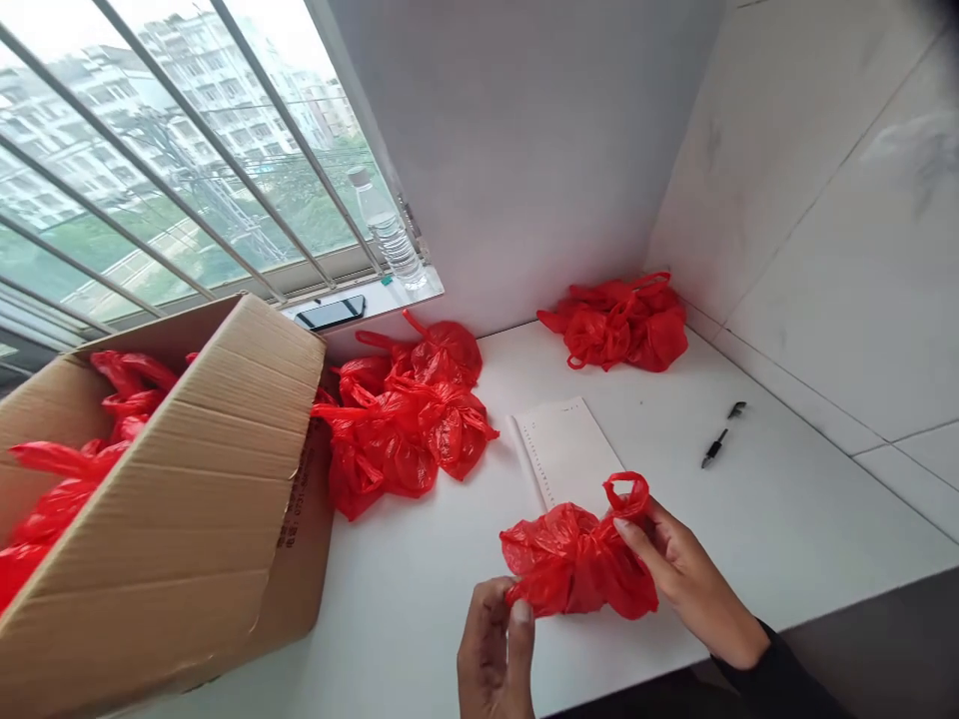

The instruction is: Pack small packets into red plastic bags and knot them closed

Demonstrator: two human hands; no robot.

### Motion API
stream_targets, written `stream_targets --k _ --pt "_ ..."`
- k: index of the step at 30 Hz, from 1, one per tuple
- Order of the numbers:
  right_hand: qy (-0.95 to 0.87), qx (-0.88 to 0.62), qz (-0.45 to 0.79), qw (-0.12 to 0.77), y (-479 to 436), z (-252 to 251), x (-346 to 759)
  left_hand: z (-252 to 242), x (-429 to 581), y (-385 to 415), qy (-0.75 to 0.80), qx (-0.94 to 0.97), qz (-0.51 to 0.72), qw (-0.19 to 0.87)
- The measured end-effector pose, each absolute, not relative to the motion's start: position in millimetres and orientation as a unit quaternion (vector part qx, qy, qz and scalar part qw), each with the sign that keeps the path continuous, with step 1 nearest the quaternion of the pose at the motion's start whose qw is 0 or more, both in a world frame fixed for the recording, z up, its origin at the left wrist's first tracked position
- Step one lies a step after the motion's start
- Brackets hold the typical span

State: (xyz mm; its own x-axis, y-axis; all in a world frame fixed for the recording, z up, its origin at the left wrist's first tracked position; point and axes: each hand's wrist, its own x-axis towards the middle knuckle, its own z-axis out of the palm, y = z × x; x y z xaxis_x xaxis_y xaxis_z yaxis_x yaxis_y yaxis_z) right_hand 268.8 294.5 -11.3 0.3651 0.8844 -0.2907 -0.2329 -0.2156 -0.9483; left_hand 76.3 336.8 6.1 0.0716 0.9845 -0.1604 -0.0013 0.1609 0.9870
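A knotted red plastic bag is between my hands at the front of the white table, just before an open notebook. My left hand pinches the bag's lower left corner between thumb and fingers. At the other side, my right hand grips the bag near its looped handle, which stands up above the fingers. What lies inside the bag is hidden by the crinkled plastic.
An open cardboard box with red bags inside stands at the left. More tied red bags lie beside it, and another cluster sits against the back wall. A pen and its cap lie at the right. A water bottle and phone rest on the windowsill.
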Motion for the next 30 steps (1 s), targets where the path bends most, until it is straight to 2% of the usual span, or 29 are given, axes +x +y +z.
stream_targets --k 4,16,24,30 --pt "-0.269 -0.619 0.492 0.550 291 -16 262 15 63 353 0.528 0.471 0.411 0.575" --pt "-0.309 -0.623 0.512 0.505 288 -31 253 -13 38 371 0.496 0.414 0.415 0.640" --pt "-0.295 -0.632 0.512 0.501 283 -25 250 -31 42 356 0.554 0.563 0.319 0.524" --pt "-0.306 -0.664 0.470 0.495 280 -28 246 -17 45 364 0.541 0.541 0.294 0.573"
